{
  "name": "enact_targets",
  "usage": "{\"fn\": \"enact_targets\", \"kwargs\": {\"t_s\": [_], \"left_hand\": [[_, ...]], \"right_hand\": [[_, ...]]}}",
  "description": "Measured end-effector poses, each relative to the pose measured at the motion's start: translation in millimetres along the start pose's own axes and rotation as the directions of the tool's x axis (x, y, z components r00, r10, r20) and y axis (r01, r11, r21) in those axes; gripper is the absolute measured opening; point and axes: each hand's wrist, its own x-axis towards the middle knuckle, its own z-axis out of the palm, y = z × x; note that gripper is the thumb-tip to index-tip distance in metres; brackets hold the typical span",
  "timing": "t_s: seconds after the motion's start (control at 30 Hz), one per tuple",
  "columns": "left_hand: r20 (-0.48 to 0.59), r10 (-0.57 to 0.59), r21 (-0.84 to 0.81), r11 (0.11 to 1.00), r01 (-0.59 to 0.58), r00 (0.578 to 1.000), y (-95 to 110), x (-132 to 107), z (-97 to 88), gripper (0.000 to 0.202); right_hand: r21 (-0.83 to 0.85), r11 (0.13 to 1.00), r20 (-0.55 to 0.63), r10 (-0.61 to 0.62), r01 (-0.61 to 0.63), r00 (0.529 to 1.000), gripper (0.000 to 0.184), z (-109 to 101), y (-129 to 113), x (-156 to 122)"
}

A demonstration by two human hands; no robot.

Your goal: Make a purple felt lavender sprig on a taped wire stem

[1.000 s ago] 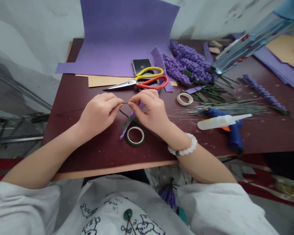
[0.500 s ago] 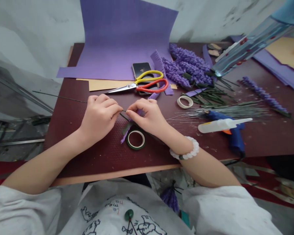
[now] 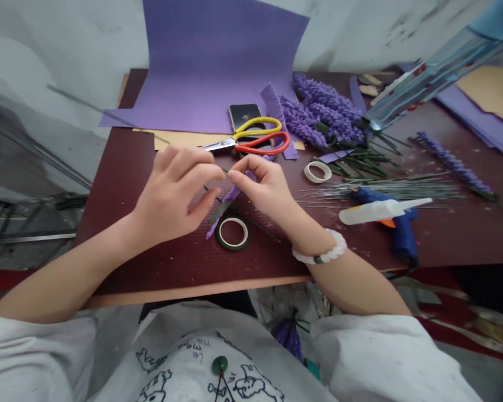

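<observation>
Okay, from here I see the left hand (image 3: 171, 192) and right hand (image 3: 262, 192) both closed, pinching a thin wire (image 3: 109, 115) between their fingertips over the table (image 3: 109, 234), with a purple paper strip (image 3: 230, 200) under the right palm, just above a green tape roll (image 3: 232, 233).

Light bright, diffuse, fairly even; no source in view; shadows soft and faint beneath the left hand (image 3: 171, 192) and right hand (image 3: 262, 192); left hand slightly motion-blurred; thin wire (image 3: 104, 114) at 10 o'clock smeared grey; glare along the clear plastic tube (image 3: 431, 84) at 2 o'clock; wide-angle distortion bows the table (image 3: 109, 234) edge and purple paper (image 3: 205, 67).
</observation>
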Motion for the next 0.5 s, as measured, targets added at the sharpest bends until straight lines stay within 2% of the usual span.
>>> {"fn": "enact_targets", "kwargs": {"t_s": [0.1,0.2,0.3,0.37,0.4,0.43,0.47,0.5], "left_hand": [[0.131,-0.035,-0.061,0.997,0.043,0.991,-8.2,-7.7,-15.7,0.023],[0.213,-0.151,0.187,0.976,0.112,0.965,-32.0,-28.5,-20.0,0.035],[0.222,-0.389,0.486,0.839,0.245,0.894,-61.0,-48.3,-17.0,0.031],[0.146,-0.583,0.591,0.7,0.402,0.8,-75.9,-53.9,-16.0,0.034],[0.122,-0.679,0.622,0.621,0.477,0.724,-81.0,-54.2,-16.5,0.041],[0.134,-0.767,0.635,0.552,0.54,0.627,-84.5,-53.2,-17.6,0.048],[0.147,-0.834,0.633,0.493,0.597,0.532,-86.4,-51.4,-19.3,0.053],[0.165,-0.875,0.631,0.448,0.634,0.455,-87.0,-49.1,-21.4,0.056]], "right_hand": [[0.099,0.995,-0.057,0.032,-0.027,0.998,0.016,-1.8,4.7,4.6],[0.129,0.991,-0.093,0.045,-0.033,0.995,0.017,-1.4,9.7,7.8],[0.121,0.992,-0.105,0.038,-0.025,0.994,0.016,0.4,11.8,9.0],[0.113,0.993,-0.103,0.04,-0.028,0.994,0.014,1.4,11.8,9.3],[0.107,0.994,-0.102,0.045,-0.033,0.994,0.013,1.8,11.6,9.5],[0.101,0.994,-0.101,0.05,-0.04,0.994,0.013,2.0,11.3,9.7],[0.095,0.994,-0.101,0.056,-0.046,0.993,0.013,2.2,11.1,10.0],[0.089,0.995,-0.102,0.061,-0.052,0.993,0.013,2.3,11.1,10.3]]}}
